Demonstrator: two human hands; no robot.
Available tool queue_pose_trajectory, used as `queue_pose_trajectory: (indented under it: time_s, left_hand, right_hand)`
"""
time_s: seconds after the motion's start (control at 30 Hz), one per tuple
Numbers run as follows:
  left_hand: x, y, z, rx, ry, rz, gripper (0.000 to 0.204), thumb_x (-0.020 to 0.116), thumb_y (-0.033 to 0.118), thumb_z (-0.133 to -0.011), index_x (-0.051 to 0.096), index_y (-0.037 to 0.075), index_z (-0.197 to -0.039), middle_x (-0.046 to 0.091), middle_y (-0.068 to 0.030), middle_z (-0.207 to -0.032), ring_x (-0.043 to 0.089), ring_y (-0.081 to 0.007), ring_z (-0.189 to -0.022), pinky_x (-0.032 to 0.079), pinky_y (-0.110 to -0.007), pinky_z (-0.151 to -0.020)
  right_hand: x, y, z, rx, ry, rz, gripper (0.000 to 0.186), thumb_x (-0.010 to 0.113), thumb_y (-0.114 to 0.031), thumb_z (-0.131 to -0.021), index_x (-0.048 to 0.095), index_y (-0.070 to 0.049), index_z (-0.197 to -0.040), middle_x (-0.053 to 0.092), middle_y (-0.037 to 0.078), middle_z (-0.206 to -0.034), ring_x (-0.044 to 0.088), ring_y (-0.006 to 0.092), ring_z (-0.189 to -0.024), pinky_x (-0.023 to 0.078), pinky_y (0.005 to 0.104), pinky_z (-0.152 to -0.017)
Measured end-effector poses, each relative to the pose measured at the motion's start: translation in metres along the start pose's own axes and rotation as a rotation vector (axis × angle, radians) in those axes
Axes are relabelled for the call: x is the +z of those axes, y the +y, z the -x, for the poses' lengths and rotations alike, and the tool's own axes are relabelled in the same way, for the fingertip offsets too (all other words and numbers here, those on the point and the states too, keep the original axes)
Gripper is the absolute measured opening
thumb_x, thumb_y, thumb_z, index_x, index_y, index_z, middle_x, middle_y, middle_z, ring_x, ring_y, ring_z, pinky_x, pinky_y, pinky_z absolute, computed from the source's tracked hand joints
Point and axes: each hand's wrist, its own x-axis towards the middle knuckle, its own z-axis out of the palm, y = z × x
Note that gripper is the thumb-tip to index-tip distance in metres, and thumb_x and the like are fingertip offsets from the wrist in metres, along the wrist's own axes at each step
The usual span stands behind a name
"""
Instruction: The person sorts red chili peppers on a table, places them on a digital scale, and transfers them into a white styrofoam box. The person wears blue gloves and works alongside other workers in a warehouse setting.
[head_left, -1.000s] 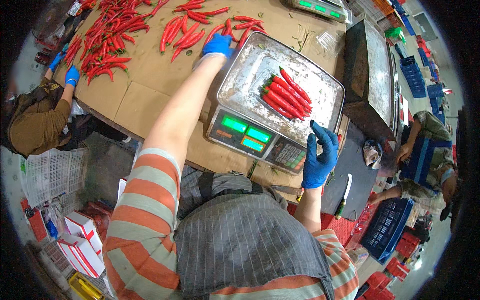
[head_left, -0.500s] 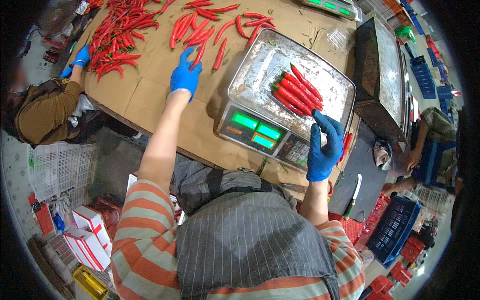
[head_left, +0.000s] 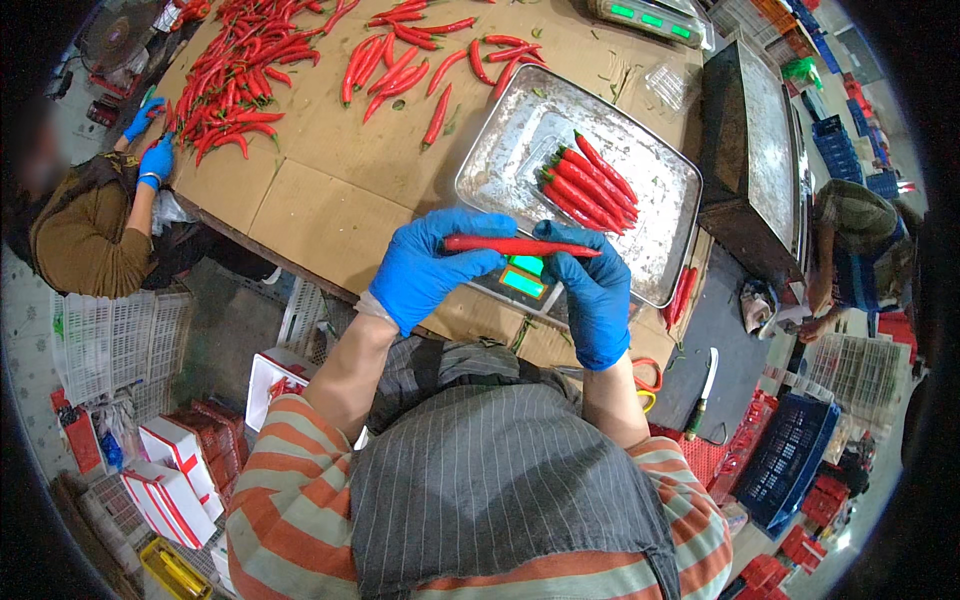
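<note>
My left hand (head_left: 420, 270) and my right hand (head_left: 597, 305), both in blue gloves, pinch one long red chili (head_left: 518, 246) horizontally, one at each end, over the front of a scale. On the worn metal pan (head_left: 500, 150) behind them lies a row of several red chilies (head_left: 590, 190), stems toward the left. The scale's lit green display (head_left: 522, 283) shows partly below the held chili. Loose chilies (head_left: 435, 120) are scattered on the cardboard-covered table (head_left: 300, 190) behind the scale. A few more chilies (head_left: 680, 295) lie at the right of the scale.
A co-worker (head_left: 90, 240) handles a chili pile (head_left: 230, 80) at left. A second scale (head_left: 650, 20) and a metal box (head_left: 750, 150) stand right. A knife (head_left: 705, 390) and scissors (head_left: 648, 375) lie near the front right. Another person (head_left: 855, 250) and crates (head_left: 790, 450) are at right.
My left hand has picked a chili from the loose ones and brought it down and right to the scale's front. My right hand has moved left and now grips that chili's other end.
</note>
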Motion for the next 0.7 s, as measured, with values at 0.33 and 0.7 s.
queue_pose_trajectory:
  time_s: [0.33,0.7]
  left_hand:
    - [0.015,0.0,0.006,0.096,0.154,0.322,0.036,0.062,0.0,-0.08,0.052,0.001,-0.115,0.06,-0.0161,-0.109,0.061,-0.0224,-0.096,0.052,-0.029,-0.078]
    - [0.009,-0.02,-0.002,0.036,0.201,0.522,0.035,0.062,0.005,-0.082,0.053,0.004,-0.116,0.059,-0.0115,-0.114,0.058,-0.0186,-0.102,0.052,-0.024,-0.07]
  right_hand:
    - [-0.007,0.013,0.01,-0.025,0.004,-0.178,0.028,0.059,0.0,-0.081,0.054,0.006,-0.108,0.055,0.018,-0.119,0.059,0.0191,-0.098,0.052,0.0304,-0.08]
    - [0.003,-0.002,0.015,-0.088,0.053,-0.132,0.031,0.059,0.0,-0.082,0.053,0.005,-0.112,0.054,0.018,-0.121,0.057,0.0196,-0.103,0.049,0.0322,-0.086]
